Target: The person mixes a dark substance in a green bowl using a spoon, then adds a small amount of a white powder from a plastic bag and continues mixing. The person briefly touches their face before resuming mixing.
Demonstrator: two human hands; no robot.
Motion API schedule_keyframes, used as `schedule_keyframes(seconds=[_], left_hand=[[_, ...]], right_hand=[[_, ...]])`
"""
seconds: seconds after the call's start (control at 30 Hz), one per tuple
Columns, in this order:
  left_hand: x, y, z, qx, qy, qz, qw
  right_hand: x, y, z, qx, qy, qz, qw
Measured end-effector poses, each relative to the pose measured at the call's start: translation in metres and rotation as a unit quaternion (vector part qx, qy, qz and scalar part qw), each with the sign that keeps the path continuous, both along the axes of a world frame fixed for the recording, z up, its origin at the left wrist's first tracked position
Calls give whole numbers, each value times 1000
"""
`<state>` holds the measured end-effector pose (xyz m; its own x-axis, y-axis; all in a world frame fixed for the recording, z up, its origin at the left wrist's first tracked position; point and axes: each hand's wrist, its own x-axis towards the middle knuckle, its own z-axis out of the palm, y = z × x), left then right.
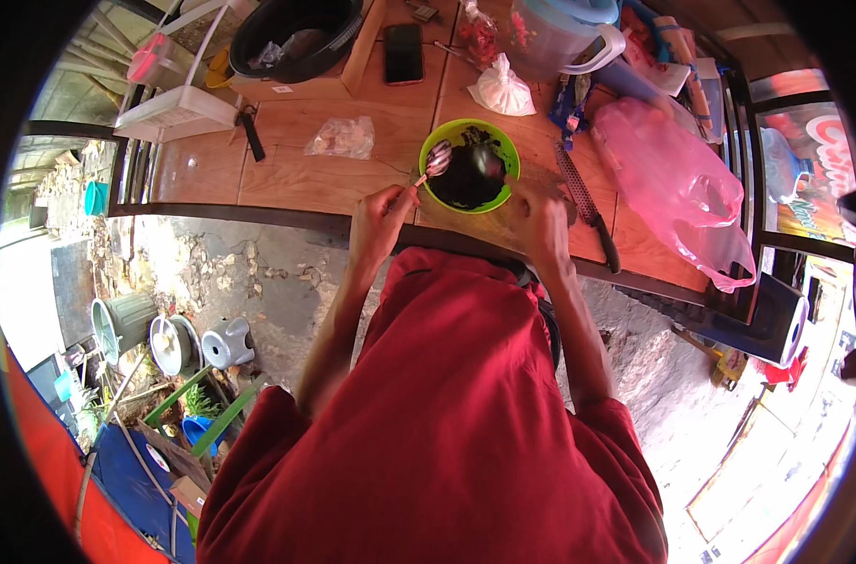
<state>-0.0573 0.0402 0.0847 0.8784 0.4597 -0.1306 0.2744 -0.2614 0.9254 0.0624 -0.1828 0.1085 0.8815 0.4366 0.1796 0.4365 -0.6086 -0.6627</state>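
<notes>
A lime-green plastic bowl [514,149] with a dark, nearly black mass [464,185] in it stands near the table's front edge. My left hand [387,213] is closed on the handle of a metal spoon [438,159], whose head is over the bowl's left side. At the bowl's right rim is my right hand [539,215], blurred; a second shiny, blurred spoon-like utensil [488,161] in the dark mass seems to lead to it. A textured-blade knife [584,194] with a dark handle lies right of my right hand.
Behind the bowl sits a knotted bag of white stuff [504,90]. A clear plastic packet [342,137], a phone [404,55] and a black basin [350,35] are farther left and back. On the right lie a pink plastic bag [671,180] and a blue packet [567,113]; a plastic pitcher [551,46] stands behind.
</notes>
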Motion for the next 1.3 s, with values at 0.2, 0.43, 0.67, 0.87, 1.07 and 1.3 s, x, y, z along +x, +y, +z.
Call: schedule_keyframes(seconds=[0.2, 0.43, 0.67, 0.87, 1.07, 1.3], left_hand=[[4, 0, -6, -28, -19, -14, 999], [5, 1, 0, -42, 70, 3, 997], [11, 1, 10, 8, 70, -32, 997], [13, -5, 12, 34, 34, -42, 998], [15, -9, 18, 22, 21, -35, 999], [15, -10, 19, 7, 3, -32, 999]], right_hand=[[1, -7, -10, -4, 18, -11, 1000], [13, -18, -9, 174, 383, -53, 906], [9, -8, -2, 166, 345, 1, 924], [10, 1, 2, 77, 199, -3, 977], [8, 3, 3, 125, 237, -23, 963], [-3, 4, 1, 73, 203, -29, 976]])
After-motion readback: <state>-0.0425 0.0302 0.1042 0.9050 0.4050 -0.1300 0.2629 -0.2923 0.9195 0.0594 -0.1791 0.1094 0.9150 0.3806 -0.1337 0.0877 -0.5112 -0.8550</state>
